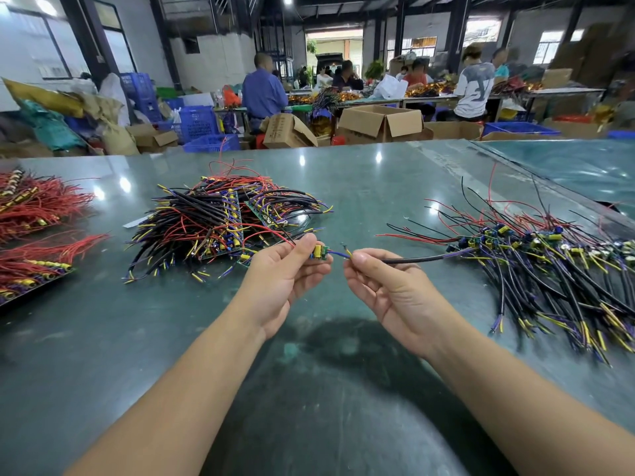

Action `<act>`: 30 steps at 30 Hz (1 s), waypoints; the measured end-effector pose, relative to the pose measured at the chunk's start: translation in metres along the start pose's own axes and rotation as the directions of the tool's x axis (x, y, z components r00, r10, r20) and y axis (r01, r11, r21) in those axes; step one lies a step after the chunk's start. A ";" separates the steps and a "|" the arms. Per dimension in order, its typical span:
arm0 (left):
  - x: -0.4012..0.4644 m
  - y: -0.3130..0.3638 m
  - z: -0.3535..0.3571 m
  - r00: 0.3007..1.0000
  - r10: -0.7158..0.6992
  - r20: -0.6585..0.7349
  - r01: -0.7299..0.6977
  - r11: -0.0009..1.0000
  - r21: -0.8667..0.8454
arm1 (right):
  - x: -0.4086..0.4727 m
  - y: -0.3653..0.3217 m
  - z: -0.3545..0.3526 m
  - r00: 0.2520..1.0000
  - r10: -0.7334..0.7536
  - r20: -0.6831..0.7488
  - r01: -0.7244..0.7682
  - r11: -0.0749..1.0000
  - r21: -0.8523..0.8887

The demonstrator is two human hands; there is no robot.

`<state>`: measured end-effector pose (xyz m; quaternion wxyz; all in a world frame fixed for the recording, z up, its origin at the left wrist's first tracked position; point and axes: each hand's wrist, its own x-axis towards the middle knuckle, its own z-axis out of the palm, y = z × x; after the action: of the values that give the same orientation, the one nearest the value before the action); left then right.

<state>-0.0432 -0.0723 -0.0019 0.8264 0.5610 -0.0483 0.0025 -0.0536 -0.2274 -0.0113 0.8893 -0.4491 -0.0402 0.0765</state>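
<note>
left hand (285, 281) palm-up, grip pinching small board (321, 253) | right hand (388, 292) palm-up, grip pinching black cable (412, 260)

Dark green table (343, 187), small green circuit board (321, 254) with yellow component, black cable (412, 259) with purple-yellow leads, red wire bundles (37, 204) left of frame, blue crates (197, 121) upper left
</note>
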 end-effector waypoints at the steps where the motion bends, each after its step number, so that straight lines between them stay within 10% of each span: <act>1: 0.000 0.001 0.000 1.000 0.011 0.003 -0.011 1.000 0.006 | -0.001 0.000 0.001 1.000 0.004 0.016 -0.004 1.000 0.007; 23: -0.006 0.000 0.002 0.987 -0.068 0.143 0.074 0.996 -0.041 | -0.001 0.005 0.002 0.976 -0.218 0.024 0.219 0.970 -0.102; 30: -0.004 -0.003 0.001 0.985 -0.114 0.132 0.115 0.993 0.003 | -0.003 0.006 0.003 0.948 -0.305 -0.089 0.253 0.893 -0.371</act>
<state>-0.0476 -0.0744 -0.0043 0.8214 0.5600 -0.0704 -0.0821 -0.0573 -0.2223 -0.0142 0.7956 -0.5962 -0.0529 -0.0934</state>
